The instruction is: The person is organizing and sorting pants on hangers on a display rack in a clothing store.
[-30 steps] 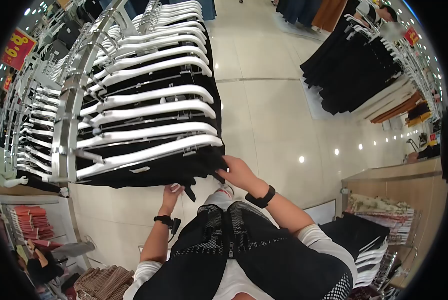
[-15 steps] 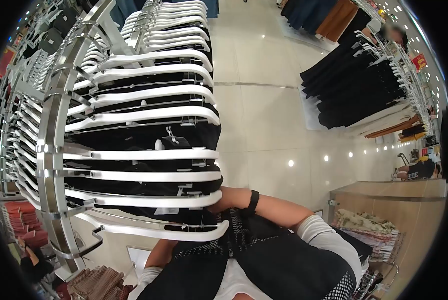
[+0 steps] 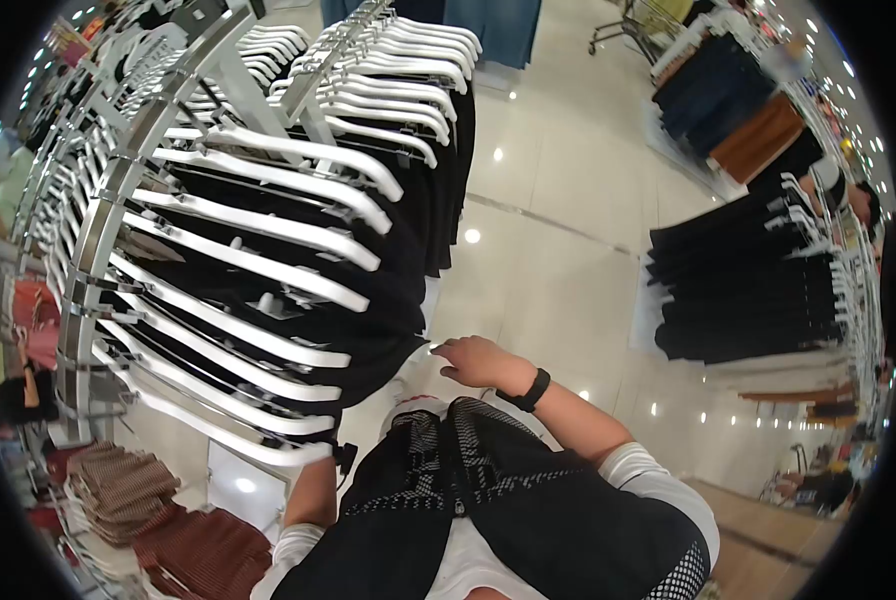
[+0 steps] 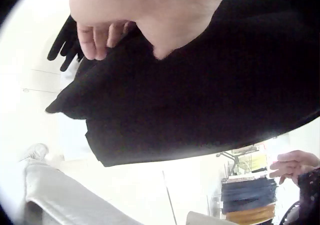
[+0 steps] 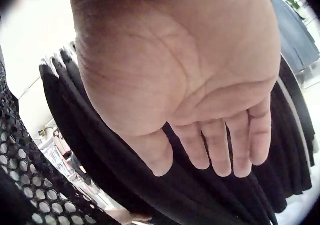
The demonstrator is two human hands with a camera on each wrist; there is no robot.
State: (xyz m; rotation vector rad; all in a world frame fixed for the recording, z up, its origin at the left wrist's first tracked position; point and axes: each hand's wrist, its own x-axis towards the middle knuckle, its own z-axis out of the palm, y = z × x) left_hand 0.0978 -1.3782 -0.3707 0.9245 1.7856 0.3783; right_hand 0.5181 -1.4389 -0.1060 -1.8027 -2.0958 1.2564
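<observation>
Black garments [image 3: 398, 290] hang in a row from white hangers [image 3: 238, 305] on a curved metal rail. My right hand [image 3: 483, 362] is beside the hem end of the row, its fingers loosely extended and nothing in them. Close up, the right palm [image 5: 185, 70] faces the camera with dark folds of cloth behind the fingers. My left hand [image 4: 150, 10] lies over a broad black garment [image 4: 200, 100], fingers loosely bent against the cloth. In the head view the nearest hanger hides most of that hand.
The chrome rail [image 3: 118, 190] curves along the left. More dark clothes [image 3: 743, 290] hang on a rack across the tiled aisle [image 3: 548, 230]. Brown folded garments [image 3: 203, 540] are at lower left. A person stands by the far right rack.
The camera view has turned, and the nearest hangers now slant. My right hand, earlier at the edge of the black cloth and then mostly covered, now shows clear of the hangers.
</observation>
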